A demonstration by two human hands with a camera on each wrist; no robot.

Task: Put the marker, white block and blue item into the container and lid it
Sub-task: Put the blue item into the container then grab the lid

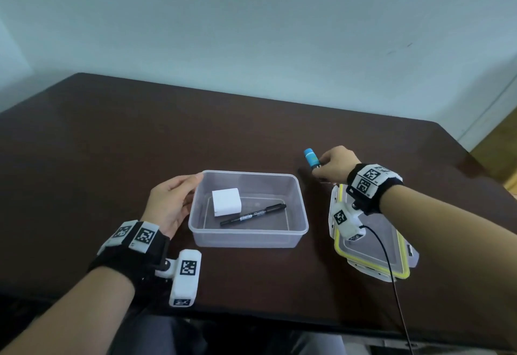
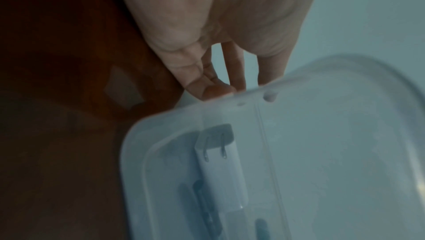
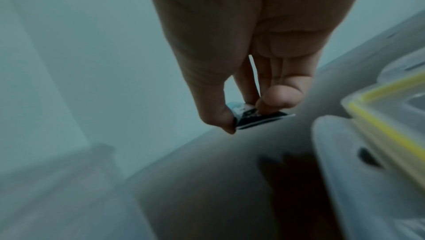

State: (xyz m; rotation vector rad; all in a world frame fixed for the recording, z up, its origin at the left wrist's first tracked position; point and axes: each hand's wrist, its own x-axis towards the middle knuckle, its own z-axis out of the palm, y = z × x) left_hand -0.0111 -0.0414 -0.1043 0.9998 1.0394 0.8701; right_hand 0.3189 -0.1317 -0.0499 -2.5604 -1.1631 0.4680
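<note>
1. While the dark table (image 1: 112,145) stretched bare toward its far and left edges, everything stood gathered near the person, leaving open room beyond the objects on the far side.
2. The clear container (image 1: 249,238) sat near the middle, long axis left to right, its top open.
3. The lid (image 1: 375,259), clear with a yellow seal, lay flat on the table right of the container, a strip of bare table between them, its long axis running near to far.
4. The left hand (image 1: 167,203) rested against the container's left wall, fingers straight and close together, fingertips (image 2: 216,91) touching the far-left rim.
5. The right hand (image 1: 334,166) hovered beyond the lid's far end, thumb and curled fingers pinching the blue item (image 1: 311,157) at its lower end.
6. The marker (image 1: 253,215) lay inside on the container's floor, long axis slanting from near left to far right.
7. The white block (image 1: 226,201) stood inside too, at the left, just beside the marker.
8. The blue item, a short tube, was held above the table, far and right of the container, its free end tilted up and leftward.
</note>
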